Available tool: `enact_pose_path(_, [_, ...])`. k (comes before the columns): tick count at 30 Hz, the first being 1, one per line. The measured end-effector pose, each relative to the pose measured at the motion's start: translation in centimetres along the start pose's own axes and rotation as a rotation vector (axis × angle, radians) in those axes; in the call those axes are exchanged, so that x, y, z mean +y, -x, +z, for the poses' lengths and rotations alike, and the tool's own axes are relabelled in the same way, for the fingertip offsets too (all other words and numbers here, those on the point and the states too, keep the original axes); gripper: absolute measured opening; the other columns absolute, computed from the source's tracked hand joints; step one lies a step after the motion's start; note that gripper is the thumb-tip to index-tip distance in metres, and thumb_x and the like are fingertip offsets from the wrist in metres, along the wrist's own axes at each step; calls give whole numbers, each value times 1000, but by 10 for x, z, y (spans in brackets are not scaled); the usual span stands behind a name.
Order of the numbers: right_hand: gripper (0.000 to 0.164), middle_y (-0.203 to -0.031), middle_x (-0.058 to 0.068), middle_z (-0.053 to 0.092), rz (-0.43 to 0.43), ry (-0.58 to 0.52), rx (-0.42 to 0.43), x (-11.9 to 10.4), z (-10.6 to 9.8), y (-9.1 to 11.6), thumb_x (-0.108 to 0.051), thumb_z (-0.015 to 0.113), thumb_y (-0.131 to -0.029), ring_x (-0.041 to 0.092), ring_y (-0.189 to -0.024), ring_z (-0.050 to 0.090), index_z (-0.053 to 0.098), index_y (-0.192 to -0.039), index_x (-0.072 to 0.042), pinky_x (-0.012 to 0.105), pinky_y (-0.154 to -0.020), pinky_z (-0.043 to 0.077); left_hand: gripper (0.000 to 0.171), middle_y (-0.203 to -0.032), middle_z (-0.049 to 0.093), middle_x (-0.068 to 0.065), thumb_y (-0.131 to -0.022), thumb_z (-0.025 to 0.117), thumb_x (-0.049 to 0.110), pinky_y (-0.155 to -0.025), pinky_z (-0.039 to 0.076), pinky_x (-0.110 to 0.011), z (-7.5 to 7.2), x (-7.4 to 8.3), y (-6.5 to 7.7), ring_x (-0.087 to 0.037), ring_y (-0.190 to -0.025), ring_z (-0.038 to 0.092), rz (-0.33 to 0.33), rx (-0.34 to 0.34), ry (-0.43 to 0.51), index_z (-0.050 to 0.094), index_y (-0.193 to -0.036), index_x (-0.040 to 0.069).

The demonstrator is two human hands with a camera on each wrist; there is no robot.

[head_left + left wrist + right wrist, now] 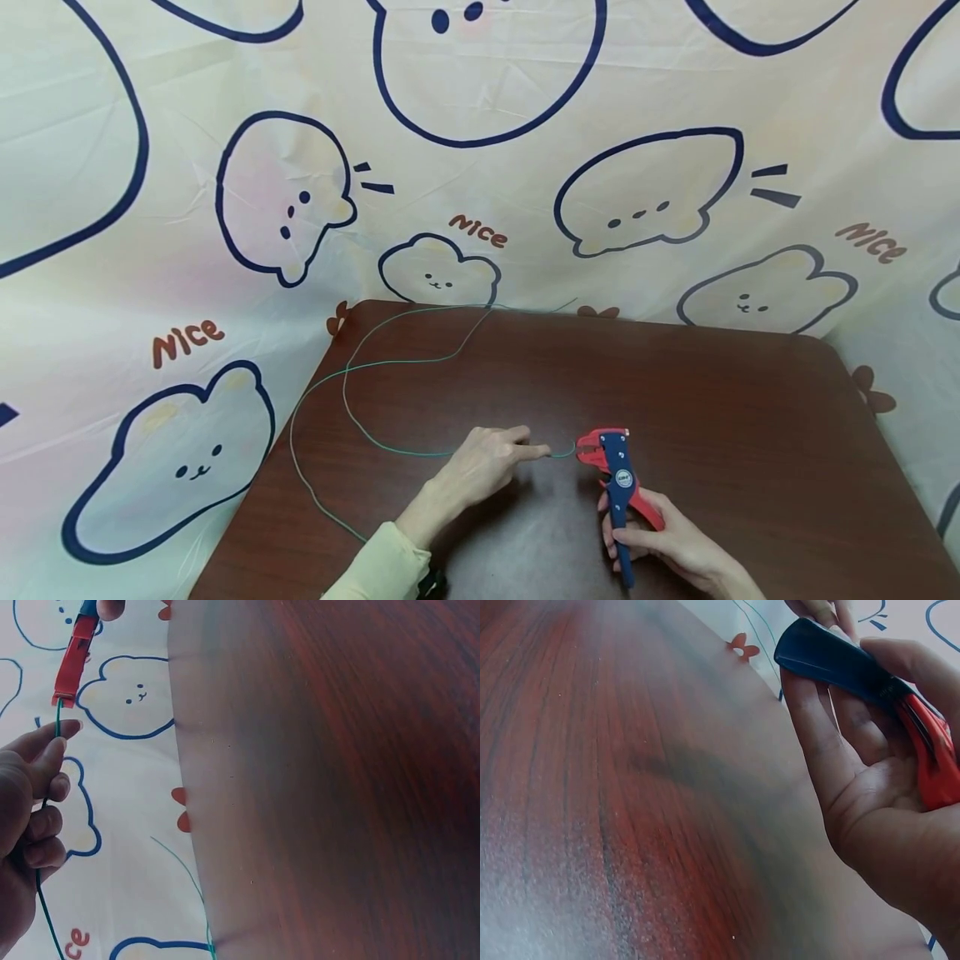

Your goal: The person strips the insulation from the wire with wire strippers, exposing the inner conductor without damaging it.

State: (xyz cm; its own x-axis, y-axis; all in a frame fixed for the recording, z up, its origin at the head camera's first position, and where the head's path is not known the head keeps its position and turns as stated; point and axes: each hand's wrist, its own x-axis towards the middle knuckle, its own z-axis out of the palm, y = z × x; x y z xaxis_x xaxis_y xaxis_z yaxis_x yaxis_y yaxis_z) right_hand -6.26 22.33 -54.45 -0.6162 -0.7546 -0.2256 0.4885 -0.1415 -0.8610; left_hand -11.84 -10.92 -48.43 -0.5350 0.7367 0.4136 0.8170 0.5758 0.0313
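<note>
A thin green wire (412, 453) runs through my left hand (480, 464), pinched between thumb and fingers. Its short front end stretches from my fingertips to the red nose of a wire stripper (619, 483). In the left wrist view the wire (58, 727) meets the tip of the stripper's red head (73, 664). My right hand (678, 537) holds this blue and red tool by its handles, head pointing away from me. From the right wrist view, my fingers curl under the blue handle (840, 660), and the red handle (939, 776) lies near the palm.
The rest of the wire loops over the left part of the brown wooden table (750, 433) and reaches its far edge. A pale cloth (525, 192) printed with cartoon outlines hangs behind and beside the table.
</note>
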Motion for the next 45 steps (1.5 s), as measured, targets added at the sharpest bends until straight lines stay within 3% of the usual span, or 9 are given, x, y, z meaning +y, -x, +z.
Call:
enact_pose_path(12, [30, -112, 2, 79, -9, 23, -50, -2, -4, 2, -5, 46, -117, 17, -99, 79, 56, -145, -3, 40, -95, 65, 51, -79, 59, 7, -84, 76, -11, -54, 25, -12, -2, 1, -1, 0, -57, 30, 43, -6, -16, 88, -111, 30])
enact_pose_path(18, [34, -115, 3, 79, -3, 2, -137, -4, -10, 8, 0, 44, -115, 15, -101, 78, 56, -147, -3, 38, -96, 65, 48, -76, 57, 6, -87, 76, -12, -56, 12, -11, -5, 4, 0, 1, -59, 20, 38, -61, 48, 89, -112, 28])
enact_pose_path(25, [37, -117, 4, 79, 27, -9, -208, -7, -19, 12, 3, 43, -114, 13, -102, 78, 59, -147, -6, 36, -96, 65, 47, -76, 56, 7, -91, 75, -10, -56, 11, -10, -6, 4, 2, 2, -60, 21, 41, -115, 87, 88, -115, 28])
enact_pose_path(34, [33, -112, 3, 76, 69, -17, -306, -12, -25, 16, 3, 43, -113, 12, -97, 76, 57, -143, 1, 30, -89, 65, 45, -82, 65, 9, -94, 74, -8, -57, 23, -8, -7, 6, 0, 2, -61, 40, 82, -183, 118, 88, -114, 30])
enact_pose_path(40, [31, -107, 3, 74, 95, -7, -315, -14, -24, 17, 1, 45, -113, 12, -96, 75, 55, -143, 4, 30, -89, 65, 46, -87, 69, 12, -95, 72, -7, -57, 36, -9, -5, 9, 0, 3, -65, 54, 84, -214, 94, 87, -112, 33])
enact_pose_path(45, [31, -108, 4, 73, 97, -2, -317, -14, -23, 16, 2, 44, -113, 12, -97, 75, 57, -142, 1, 30, -89, 64, 47, -93, 74, 14, -98, 70, -6, -55, 30, -9, -6, 9, -3, 3, -69, 58, 54, -282, 93, 87, -116, 34])
